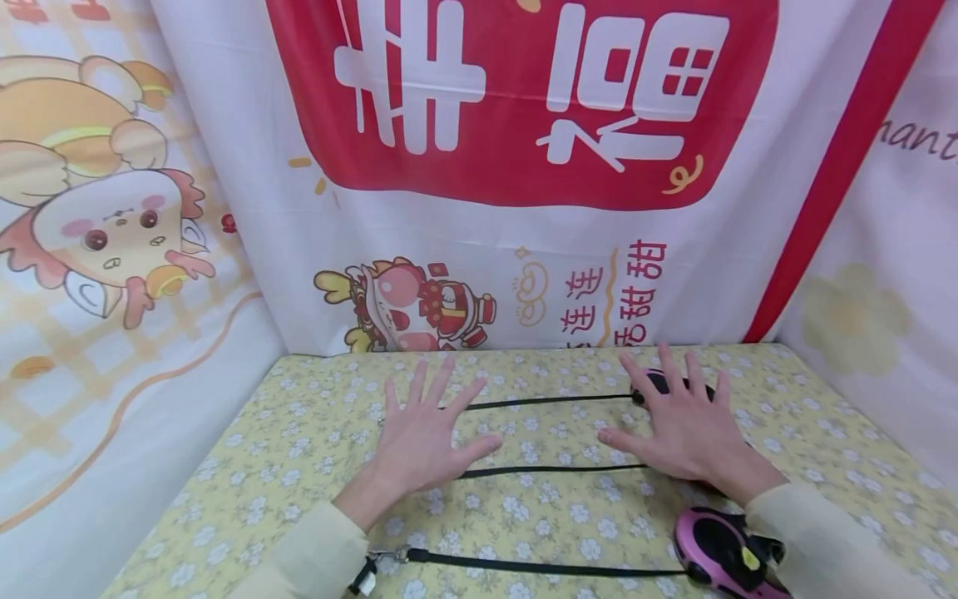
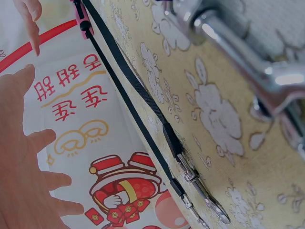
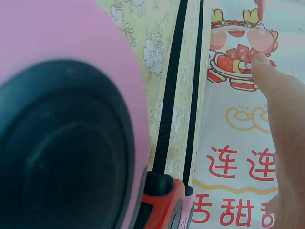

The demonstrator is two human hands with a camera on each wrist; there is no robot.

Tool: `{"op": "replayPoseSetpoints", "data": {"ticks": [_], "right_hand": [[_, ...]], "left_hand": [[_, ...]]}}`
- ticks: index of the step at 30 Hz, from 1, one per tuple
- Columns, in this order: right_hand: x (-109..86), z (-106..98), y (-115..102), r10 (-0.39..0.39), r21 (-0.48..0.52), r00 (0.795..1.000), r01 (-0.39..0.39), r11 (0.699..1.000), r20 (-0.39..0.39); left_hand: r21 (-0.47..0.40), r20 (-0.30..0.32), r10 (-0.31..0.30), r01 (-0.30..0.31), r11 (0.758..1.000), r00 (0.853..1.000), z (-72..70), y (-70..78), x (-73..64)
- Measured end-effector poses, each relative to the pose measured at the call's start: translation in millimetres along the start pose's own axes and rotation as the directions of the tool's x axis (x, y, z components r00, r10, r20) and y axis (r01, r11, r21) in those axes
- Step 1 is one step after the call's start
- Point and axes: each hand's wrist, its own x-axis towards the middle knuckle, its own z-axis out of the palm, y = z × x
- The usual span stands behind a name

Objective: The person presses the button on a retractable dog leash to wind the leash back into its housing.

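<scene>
Three retractable dog leashes lie with their cords stretched leftward across the table. The nearest has a pink casing [image 1: 684,532] and a black cord [image 1: 546,567] ending in a metal clasp [image 1: 389,556] by the left sleeve. A red-cased leash [image 3: 165,206] is in the middle, mostly hidden by the right hand in the head view. Another pink leash [image 3: 187,210] lies farthest. My left hand [image 1: 419,445] spreads its fingers over the cords' clasp ends, holding nothing. Fingers also spread, my right hand [image 1: 692,428] hovers above the casings. Two metal clasps [image 2: 198,183] show in the left wrist view.
A yellow flowered cloth [image 1: 247,466] covers the table. Printed white fabric hangs as a back wall [image 1: 254,208], with side walls at the left [image 1: 187,349] and right [image 1: 853,333].
</scene>
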Motion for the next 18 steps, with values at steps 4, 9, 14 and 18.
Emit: {"op": "replayPoseSetpoints", "data": {"ticks": [4,9,14,18], "right_hand": [[-3.5,0,-1,-0.018,0.0,1.0,0.018,1.0,0.004],[-16.1,-5,3,-0.046,0.022,0.999,0.046,0.999,0.007],[-32.5,-10,16,-0.064,0.036,0.998,0.063,0.997,0.011],[-47.5,-11,31,-0.106,0.069,0.994,0.106,0.992,-0.012]], "left_hand": [[0.012,-0.007,0.007,-0.007,1.0,1.0,-1.0,-1.4,-3.6],[-0.013,-0.006,0.023,-0.023,1.0,1.0,-3.3,-3.1,-10.7],[-0.102,0.033,0.001,0.002,0.995,0.999,-9.1,-6.8,-24.8],[-0.169,0.057,-0.007,0.017,0.986,0.998,-11.4,-10.5,-40.3]]}}
